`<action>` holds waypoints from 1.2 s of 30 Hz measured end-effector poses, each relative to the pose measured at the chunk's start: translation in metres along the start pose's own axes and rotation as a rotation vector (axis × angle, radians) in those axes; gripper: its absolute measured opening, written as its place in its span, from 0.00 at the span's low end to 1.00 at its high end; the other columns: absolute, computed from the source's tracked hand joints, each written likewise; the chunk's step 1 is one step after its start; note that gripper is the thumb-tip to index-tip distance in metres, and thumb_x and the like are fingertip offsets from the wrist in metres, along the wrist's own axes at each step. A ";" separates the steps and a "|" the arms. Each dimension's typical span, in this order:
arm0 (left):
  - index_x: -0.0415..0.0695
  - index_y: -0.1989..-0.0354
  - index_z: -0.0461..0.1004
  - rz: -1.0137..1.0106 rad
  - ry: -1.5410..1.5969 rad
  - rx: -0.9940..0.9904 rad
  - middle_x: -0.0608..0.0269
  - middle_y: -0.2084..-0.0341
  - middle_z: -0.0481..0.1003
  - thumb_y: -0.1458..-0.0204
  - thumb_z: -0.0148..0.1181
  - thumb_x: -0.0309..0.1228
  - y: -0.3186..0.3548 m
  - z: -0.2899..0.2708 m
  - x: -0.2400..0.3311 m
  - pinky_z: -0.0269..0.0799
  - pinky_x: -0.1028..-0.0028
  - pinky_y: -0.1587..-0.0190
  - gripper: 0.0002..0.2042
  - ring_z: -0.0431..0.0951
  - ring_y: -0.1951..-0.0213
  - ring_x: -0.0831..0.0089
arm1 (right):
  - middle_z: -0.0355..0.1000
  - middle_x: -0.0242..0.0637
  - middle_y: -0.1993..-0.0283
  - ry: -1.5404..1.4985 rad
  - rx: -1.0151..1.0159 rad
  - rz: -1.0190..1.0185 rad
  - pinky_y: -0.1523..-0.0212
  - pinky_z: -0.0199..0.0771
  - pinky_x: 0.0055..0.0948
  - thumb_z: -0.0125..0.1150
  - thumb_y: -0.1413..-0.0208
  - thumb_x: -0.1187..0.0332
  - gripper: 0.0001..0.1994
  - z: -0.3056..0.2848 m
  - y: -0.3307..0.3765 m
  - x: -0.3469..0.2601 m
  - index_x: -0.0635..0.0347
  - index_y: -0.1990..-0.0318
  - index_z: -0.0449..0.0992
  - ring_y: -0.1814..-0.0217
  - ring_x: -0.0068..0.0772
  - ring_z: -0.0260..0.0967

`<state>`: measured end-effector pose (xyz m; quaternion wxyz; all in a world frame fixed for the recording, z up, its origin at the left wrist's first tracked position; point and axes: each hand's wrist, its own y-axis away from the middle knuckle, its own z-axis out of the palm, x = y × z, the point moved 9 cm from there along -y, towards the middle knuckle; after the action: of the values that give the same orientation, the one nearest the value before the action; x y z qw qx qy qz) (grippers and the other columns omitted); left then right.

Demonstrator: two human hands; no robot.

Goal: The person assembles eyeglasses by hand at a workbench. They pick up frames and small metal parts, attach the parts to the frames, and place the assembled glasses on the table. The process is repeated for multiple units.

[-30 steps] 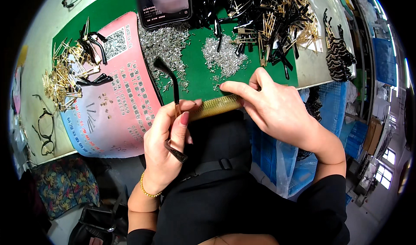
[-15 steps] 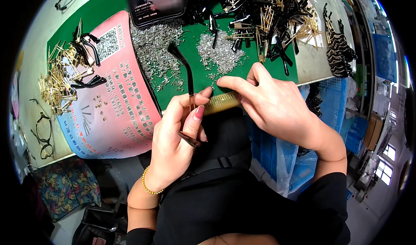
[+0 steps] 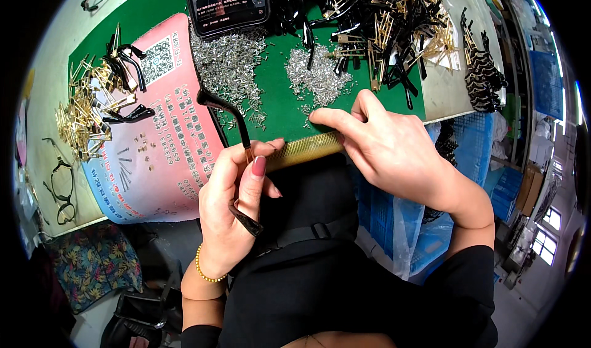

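Note:
My left hand [image 3: 231, 191] is closed, pinching a slender glasses temple [image 3: 232, 109] between thumb and fingers. Its black curved tip points up and to the left. A dark brown, glossy end [image 3: 246, 218] pokes out below the thumb; whether it belongs to a second temple is hidden. My right hand [image 3: 394, 145] is at the table's near edge with the index finger stretched out and the thumb apart from it. That fingertip rests at the near end of a small heap of silver screws [image 3: 320, 77]. Between my hands lies a yellow-green mesh-patterned roll [image 3: 301, 151] along the edge.
A larger screw heap [image 3: 225, 64] lies beside a pink and blue printed sheet [image 3: 178, 114]. Gold and black temples [image 3: 92, 114] sit on the left; a big pile [image 3: 381, 28] fills the far right. A phone [image 3: 228, 6] lies at the back. Blue crates [image 3: 431, 237] stand right.
My left hand has moved left, away from my right hand, carrying the temple. More of the mesh roll shows. The right hand has barely moved. The phone screen looks different.

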<state>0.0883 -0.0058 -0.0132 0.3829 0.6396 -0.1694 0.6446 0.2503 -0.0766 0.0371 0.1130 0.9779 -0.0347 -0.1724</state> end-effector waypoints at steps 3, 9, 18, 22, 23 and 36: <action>0.34 0.47 0.70 0.018 -0.050 0.036 0.50 0.56 0.80 0.30 0.48 0.29 0.000 -0.006 0.001 0.73 0.81 0.66 0.11 0.74 0.73 0.82 | 0.66 0.44 0.63 0.026 -0.039 -0.002 0.75 0.75 0.37 0.58 0.43 0.72 0.23 0.001 -0.001 -0.002 0.45 0.39 0.71 0.72 0.42 0.75; 0.35 0.47 0.75 0.008 -0.127 0.086 0.60 0.68 0.83 0.31 0.52 0.29 -0.008 -0.011 0.007 0.73 0.81 0.71 0.12 0.76 0.77 0.83 | 0.68 0.48 0.61 -0.158 -0.097 -0.038 0.72 0.77 0.39 0.54 0.38 0.70 0.23 0.003 -0.007 -0.008 0.45 0.36 0.67 0.70 0.46 0.77; 0.37 0.46 0.76 0.068 -0.227 0.098 0.61 0.69 0.83 0.33 0.53 0.27 -0.010 -0.011 0.011 0.74 0.79 0.73 0.11 0.78 0.77 0.81 | 0.64 0.30 0.65 -1.295 -0.591 0.432 0.77 0.78 0.22 0.45 0.30 0.67 0.24 0.015 -0.018 -0.040 0.50 0.29 0.53 0.73 0.21 0.75; 0.39 0.45 0.76 0.153 -0.348 0.134 0.59 0.70 0.82 0.35 0.55 0.25 -0.007 -0.010 0.015 0.74 0.77 0.74 0.12 0.78 0.78 0.78 | 0.66 0.32 0.64 -1.282 -0.577 0.418 0.80 0.74 0.23 0.46 0.30 0.67 0.24 0.018 -0.022 -0.040 0.53 0.30 0.52 0.76 0.22 0.73; 0.37 0.46 0.76 0.250 -0.562 0.144 0.57 0.71 0.81 0.39 0.58 0.21 -0.007 -0.008 0.022 0.75 0.73 0.73 0.13 0.79 0.77 0.72 | 0.66 0.33 0.63 -1.358 -0.590 0.443 0.81 0.71 0.23 0.47 0.30 0.67 0.23 0.019 -0.020 -0.039 0.54 0.31 0.52 0.77 0.23 0.72; 0.36 0.50 0.75 0.459 -0.639 0.389 0.54 0.62 0.82 0.33 0.51 0.25 -0.005 -0.062 0.051 0.78 0.69 0.59 0.09 0.82 0.64 0.68 | 0.71 0.50 0.54 -0.221 0.067 -0.049 0.74 0.77 0.42 0.57 0.36 0.62 0.24 -0.036 0.000 -0.030 0.63 0.37 0.62 0.73 0.49 0.76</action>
<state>0.0545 0.0560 0.0267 0.0307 0.8129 -0.2926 0.5027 0.2349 -0.0657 0.0801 0.0715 0.9567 -0.0290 -0.2807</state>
